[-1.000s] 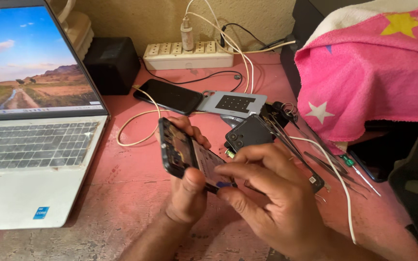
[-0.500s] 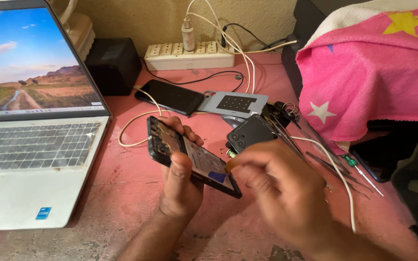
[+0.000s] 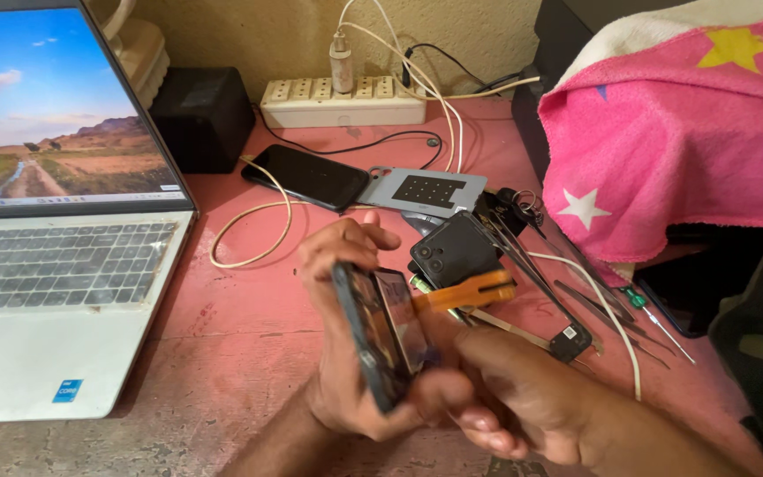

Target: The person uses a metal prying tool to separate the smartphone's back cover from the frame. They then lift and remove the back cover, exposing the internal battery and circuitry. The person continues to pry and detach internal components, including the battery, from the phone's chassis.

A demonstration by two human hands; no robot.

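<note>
Tilted up on edge since a moment before, the phone (image 3: 380, 331) stood above the pink table (image 3: 249, 336), gripped by the left hand (image 3: 346, 309). Right hand (image 3: 505, 389) pinched an orange pry tool (image 3: 470, 291) against its edge, laptop (image 3: 55, 265) nearby.

Soft, even indoor light, faint shadows, slight motion blur on fingers (image 3: 479, 424).

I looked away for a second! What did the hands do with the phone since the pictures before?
The left hand has tipped the dark opened phone from lying flat to standing on its edge, keeping its grip. An orange plastic prying tool now pokes out beside the phone by the right hand; it was not visible earlier. The silver laptop, white power strip and black phone on the table stayed put.
</note>
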